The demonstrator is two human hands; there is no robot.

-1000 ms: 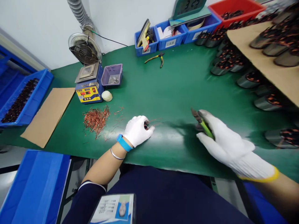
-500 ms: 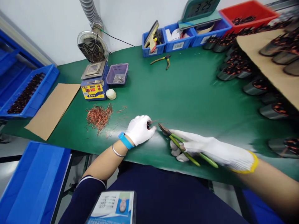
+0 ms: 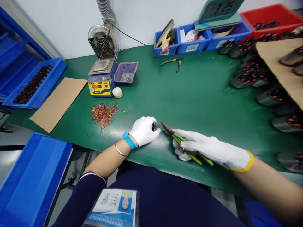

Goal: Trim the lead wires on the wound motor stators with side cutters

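My left hand [image 3: 145, 130], in a white glove, is curled around a small dark part [image 3: 154, 126] with thin wires sticking out to the right. Its details are mostly hidden by the fingers. My right hand [image 3: 196, 143], also gloved, holds green-handled cutters [image 3: 187, 150]. Their dark jaws point left and lie close to the wires beside my left hand. To the left on the green table [image 3: 189, 94] is a pile of copper wire bits [image 3: 103, 115], with a few loose strands nearer my left hand.
A soldering pot [image 3: 101, 83] and purple tray [image 3: 126, 72] stand at the back left. Yellow-handled pliers [image 3: 172, 61] lie before blue bins [image 3: 167, 42]. Metal cups of parts [image 3: 272, 96] line the right side. Cardboard [image 3: 58, 102] lies on the left.
The cutters have moved slightly closer to my left hand, and their handles look nearer together. My left hand keeps its curled grip. The whole view has shifted a little.
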